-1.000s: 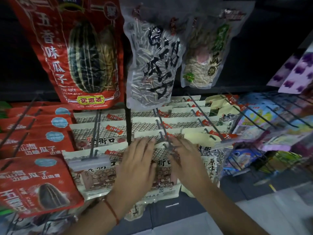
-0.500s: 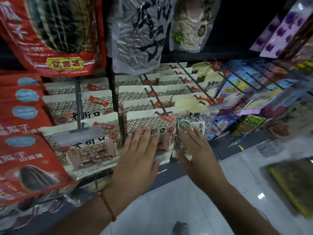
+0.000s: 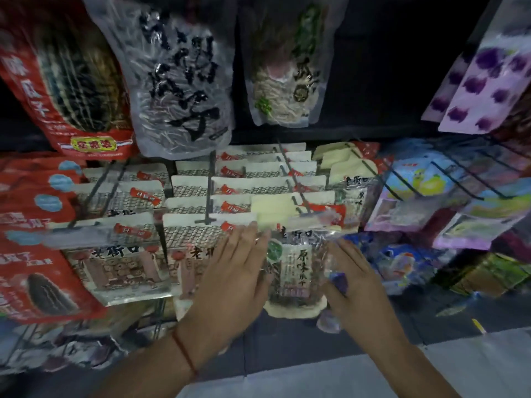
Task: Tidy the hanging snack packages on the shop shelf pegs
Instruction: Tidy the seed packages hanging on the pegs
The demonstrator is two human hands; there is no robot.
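Hands flanked the clear seed packet (image 3: 296, 271) with its green badge: our left hand (image 3: 232, 280) and right hand (image 3: 356, 285) lay flat-fingered against its sides.

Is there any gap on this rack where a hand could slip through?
The dark strip between the upper seed bags and the lower peg rows looks open. Lower down, packets overlap tightly around both hands.

Cream seed packets (image 3: 201, 234) hang in overlapping rows on pegs (image 3: 209, 193); front clear packet (image 3: 296, 271) upright (print blurred).
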